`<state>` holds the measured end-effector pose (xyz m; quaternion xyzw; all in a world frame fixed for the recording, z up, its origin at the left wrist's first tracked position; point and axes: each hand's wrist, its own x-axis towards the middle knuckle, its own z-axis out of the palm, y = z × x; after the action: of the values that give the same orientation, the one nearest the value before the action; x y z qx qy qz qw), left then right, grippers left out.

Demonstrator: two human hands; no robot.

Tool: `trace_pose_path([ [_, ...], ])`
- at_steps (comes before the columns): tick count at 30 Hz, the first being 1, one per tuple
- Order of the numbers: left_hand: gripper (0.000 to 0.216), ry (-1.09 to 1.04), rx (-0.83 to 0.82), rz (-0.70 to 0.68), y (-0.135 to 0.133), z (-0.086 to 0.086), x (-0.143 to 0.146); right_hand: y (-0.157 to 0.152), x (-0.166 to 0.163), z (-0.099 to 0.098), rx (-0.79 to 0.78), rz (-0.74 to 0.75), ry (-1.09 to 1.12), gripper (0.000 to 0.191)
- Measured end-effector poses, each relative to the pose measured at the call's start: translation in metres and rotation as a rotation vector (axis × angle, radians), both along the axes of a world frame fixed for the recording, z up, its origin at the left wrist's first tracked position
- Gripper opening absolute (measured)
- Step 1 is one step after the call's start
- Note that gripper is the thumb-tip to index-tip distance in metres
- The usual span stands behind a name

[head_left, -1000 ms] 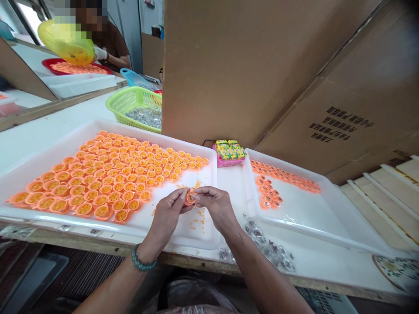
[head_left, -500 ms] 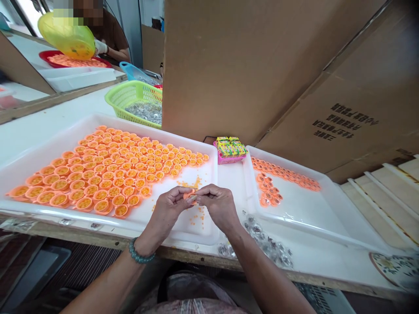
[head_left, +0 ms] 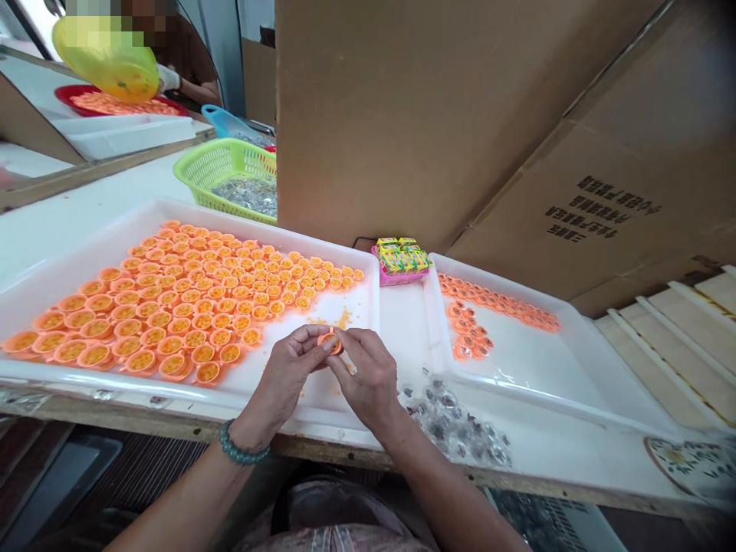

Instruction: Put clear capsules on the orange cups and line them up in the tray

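Pinching a small orange cup (head_left: 330, 342) above a white tray (head_left: 362, 303), with yellow-filled cups (head_left: 182, 310) between its nine and ten o'clock. Gripped in the nearly closed left hand (head_left: 287, 369); met by the half-curled right hand (head_left: 369, 377), too hidden to judge for any hold. Probably light, stiff, slippery; best held at the rim.

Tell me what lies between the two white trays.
In the head view, a pink basket of yellow boxes stands farthest, then white table, then clear packets nearest.
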<state>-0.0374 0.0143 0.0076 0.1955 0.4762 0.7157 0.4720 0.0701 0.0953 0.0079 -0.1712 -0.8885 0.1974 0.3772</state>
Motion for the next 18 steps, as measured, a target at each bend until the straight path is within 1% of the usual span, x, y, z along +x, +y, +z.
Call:
trace_pose_path([
  [3, 0.024, 0.030, -0.005, -0.039, 0.000, -0.001, -0.001, 0.003, -0.001, -0.004, 0.041, 0.017, -0.017, 0.030],
  [6, 0.022, 0.039, -0.028, -0.061, -0.001, -0.001, -0.003, 0.004, 0.001, -0.005, -0.018, 0.036, -0.011, 0.031],
  [8, 0.024, 0.044, -0.050, -0.059, -0.001, -0.001, -0.003, 0.006, 0.004, -0.004, -0.114, 0.058, -0.010, 0.032],
  [9, 0.025, 0.045, -0.059, -0.057, -0.001, -0.001, -0.003, 0.009, 0.007, -0.001, -0.190, 0.078, -0.021, 0.032],
  [12, 0.037, 0.051, -0.085, -0.066, 0.001, -0.002, -0.001, 0.019, 0.015, 0.008, -0.531, 0.174, -0.073, 0.037],
  [14, 0.050, 0.082, -0.107, -0.086, 0.003, -0.003, -0.001, 0.024, 0.018, 0.013, -0.730, 0.185, -0.094, 0.042],
  [15, 0.056, 0.108, -0.119, -0.099, 0.004, -0.003, 0.000, 0.025, 0.017, 0.014, -0.772, 0.161, -0.102, 0.042],
  [16, 0.061, 0.137, -0.133, -0.113, 0.004, -0.004, 0.000, 0.025, 0.016, 0.014, -0.773, 0.125, -0.114, 0.039],
  [18, 0.068, 0.190, -0.167, -0.127, 0.004, -0.006, 0.000, 0.023, 0.011, 0.011, -0.701, 0.071, -0.165, 0.028],
])
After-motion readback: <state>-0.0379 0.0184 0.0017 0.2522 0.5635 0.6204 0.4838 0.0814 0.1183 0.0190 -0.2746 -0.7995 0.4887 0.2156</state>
